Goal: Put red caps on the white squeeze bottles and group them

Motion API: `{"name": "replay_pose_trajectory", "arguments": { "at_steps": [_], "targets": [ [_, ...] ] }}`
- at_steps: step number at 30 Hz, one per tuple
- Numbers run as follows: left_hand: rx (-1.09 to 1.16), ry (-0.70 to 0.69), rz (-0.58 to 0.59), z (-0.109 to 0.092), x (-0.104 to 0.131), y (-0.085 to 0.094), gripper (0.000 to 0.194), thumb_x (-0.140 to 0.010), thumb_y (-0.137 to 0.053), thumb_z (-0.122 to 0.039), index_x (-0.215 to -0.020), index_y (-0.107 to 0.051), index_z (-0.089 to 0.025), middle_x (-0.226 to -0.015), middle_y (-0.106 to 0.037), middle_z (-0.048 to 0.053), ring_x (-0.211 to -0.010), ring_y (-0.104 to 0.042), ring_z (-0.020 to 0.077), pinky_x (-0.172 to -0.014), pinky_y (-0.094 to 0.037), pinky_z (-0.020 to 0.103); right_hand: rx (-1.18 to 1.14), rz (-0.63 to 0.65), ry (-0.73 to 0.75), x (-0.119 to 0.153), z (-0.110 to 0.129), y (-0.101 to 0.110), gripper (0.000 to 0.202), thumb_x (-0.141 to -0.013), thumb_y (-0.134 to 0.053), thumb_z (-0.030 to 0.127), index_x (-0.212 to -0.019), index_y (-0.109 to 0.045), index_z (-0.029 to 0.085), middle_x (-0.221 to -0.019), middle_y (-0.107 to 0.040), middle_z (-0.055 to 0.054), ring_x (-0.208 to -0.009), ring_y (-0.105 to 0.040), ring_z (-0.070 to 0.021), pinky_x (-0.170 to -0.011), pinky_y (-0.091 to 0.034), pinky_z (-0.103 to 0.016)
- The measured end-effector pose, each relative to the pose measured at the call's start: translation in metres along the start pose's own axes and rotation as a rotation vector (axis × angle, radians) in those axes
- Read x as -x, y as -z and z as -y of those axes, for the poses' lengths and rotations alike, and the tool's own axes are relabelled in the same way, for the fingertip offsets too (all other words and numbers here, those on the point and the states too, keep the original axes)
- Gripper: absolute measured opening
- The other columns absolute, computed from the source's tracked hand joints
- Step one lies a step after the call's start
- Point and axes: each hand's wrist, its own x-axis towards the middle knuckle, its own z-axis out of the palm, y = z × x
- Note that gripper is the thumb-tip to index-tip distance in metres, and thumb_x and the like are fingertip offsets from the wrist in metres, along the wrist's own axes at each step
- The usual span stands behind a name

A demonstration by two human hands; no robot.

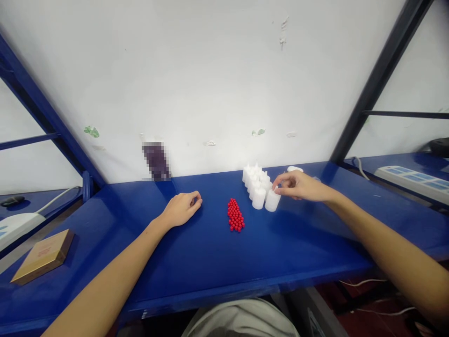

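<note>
Right hand at the front end of the bottle group, its thumb and forefinger pinching the narrow top of a white bottle. The bottle stands upright, its long axis vertical, just below and to the left of these fingers; the right hand is the nearer of the two. The other white bottles form a cluster extending toward the table's back edge. Left of them, small red pieces lie in an elongated patch, its long axis running roughly front to back. The left hand rests farther left, fingers loosely curled; whether they enclose anything cannot be told. The blue table meets a scuffed white wall behind; a gold box lies toward its front left corner.
</note>
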Motion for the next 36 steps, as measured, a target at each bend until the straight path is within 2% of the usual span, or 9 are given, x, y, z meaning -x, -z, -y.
{"name": "replay_pose_trajectory", "arguments": {
  "at_steps": [4, 9, 14, 18, 21, 24, 28, 32, 36],
  "targets": [
    [0.029, -0.056, -0.003, -0.007, 0.002, -0.001, 0.025, -0.096, -0.041, -0.035, -0.088, -0.06, -0.021, -0.064, -0.055, -0.002, -0.059, -0.05, 0.0147, -0.059, -0.03, 0.026, -0.069, 0.163, 0.008, 0.006, 0.01, 0.003, 0.03, -0.081, -0.069, 0.044, -0.09, -0.067, 0.015, -0.055, -0.057, 0.002, -0.048, -0.052, -0.0116, -0.049, -0.04, -0.025],
    [0.119, -0.291, 0.029, -0.036, 0.011, -0.005, 0.019, -0.095, -0.044, -0.03, -0.09, -0.06, -0.021, -0.064, -0.051, -0.004, -0.057, -0.046, 0.012, -0.061, -0.032, 0.024, -0.092, 0.288, 0.09, 0.009, 0.019, -0.002, 0.023, -0.079, -0.073, 0.039, -0.084, -0.069, 0.018, -0.067, -0.052, 0.003, -0.06, -0.046, -0.0103, -0.059, -0.04, -0.025],
    [0.159, -0.474, 0.062, -0.066, 0.024, -0.009, 0.017, -0.091, -0.051, -0.026, -0.106, -0.059, -0.023, -0.082, -0.057, -0.002, -0.068, -0.051, 0.0114, -0.067, -0.037, 0.023, -0.061, 0.357, 0.094, 0.008, 0.02, -0.004, 0.034, -0.082, -0.07, 0.039, -0.111, -0.07, 0.021, -0.073, -0.051, 0.002, -0.064, -0.044, -0.0116, -0.059, -0.037, -0.024],
    [0.165, -0.518, 0.094, -0.071, 0.026, -0.011, 0.013, -0.091, -0.053, -0.024, -0.102, -0.059, -0.023, -0.083, -0.056, -0.002, -0.069, -0.051, 0.0112, -0.067, -0.038, 0.023, -0.057, 0.525, 0.091, 0.009, 0.024, -0.006, 0.039, -0.085, -0.065, 0.041, -0.118, -0.071, 0.02, -0.081, -0.06, -0.003, -0.068, -0.05, -0.0135, -0.06, -0.04, -0.025],
    [0.159, -0.52, 0.108, -0.07, 0.026, -0.011, 0.013, -0.092, -0.052, -0.024, -0.102, -0.06, -0.023, -0.081, -0.056, -0.003, -0.068, -0.05, 0.0111, -0.067, -0.038, 0.023, -0.011, 0.606, 0.175, 0.013, 0.033, -0.015, 0.041, -0.082, -0.069, 0.04, -0.118, -0.071, 0.021, -0.088, -0.059, -0.003, -0.073, -0.051, -0.0139, -0.067, -0.042, -0.026],
    [0.161, -0.521, 0.124, -0.07, 0.026, -0.011, 0.013, -0.093, -0.051, -0.023, -0.101, -0.061, -0.023, -0.081, -0.056, -0.002, -0.068, -0.05, 0.011, -0.067, -0.038, 0.023, 0.105, 0.598, 0.298, 0.018, 0.045, -0.027, 0.04, -0.078, -0.075, 0.036, -0.115, -0.073, 0.023, -0.099, -0.053, -0.004, -0.088, -0.053, -0.0163, -0.081, -0.044, -0.028],
    [0.171, -0.512, 0.125, -0.07, 0.026, -0.01, 0.013, -0.093, -0.052, -0.023, -0.099, -0.063, -0.022, -0.081, -0.057, -0.002, -0.068, -0.05, 0.0108, -0.067, -0.038, 0.023, 0.081, 0.598, 0.374, 0.021, 0.055, -0.04, 0.036, -0.075, -0.076, 0.028, -0.11, -0.073, 0.021, -0.119, -0.052, -0.007, -0.11, -0.053, -0.0213, -0.101, -0.039, -0.035],
    [0.196, -0.506, 0.126, -0.071, 0.026, -0.008, 0.011, -0.089, -0.055, -0.02, -0.096, -0.064, -0.021, -0.078, -0.056, -0.003, -0.066, -0.049, 0.0104, -0.064, -0.037, 0.022, 0.057, 0.597, 0.351, 0.02, 0.057, -0.049, 0.032, -0.076, -0.073, 0.024, -0.107, -0.069, 0.017, -0.112, -0.062, -0.007, -0.1, -0.06, -0.0207, -0.093, -0.045, -0.035],
    [0.245, -0.491, 0.087, -0.07, 0.027, -0.009, 0.007, -0.086, -0.058, -0.019, -0.091, -0.062, -0.019, -0.073, -0.053, -0.004, -0.061, -0.045, 0.0089, -0.06, -0.036, 0.022, 0.072, 0.464, 0.347, 0.021, 0.063, -0.06, 0.032, -0.078, -0.066, 0.019, -0.11, -0.067, 0.018, -0.108, -0.066, -0.006, -0.097, -0.06, -0.0199, -0.089, -0.044, -0.033]
  ]
}}
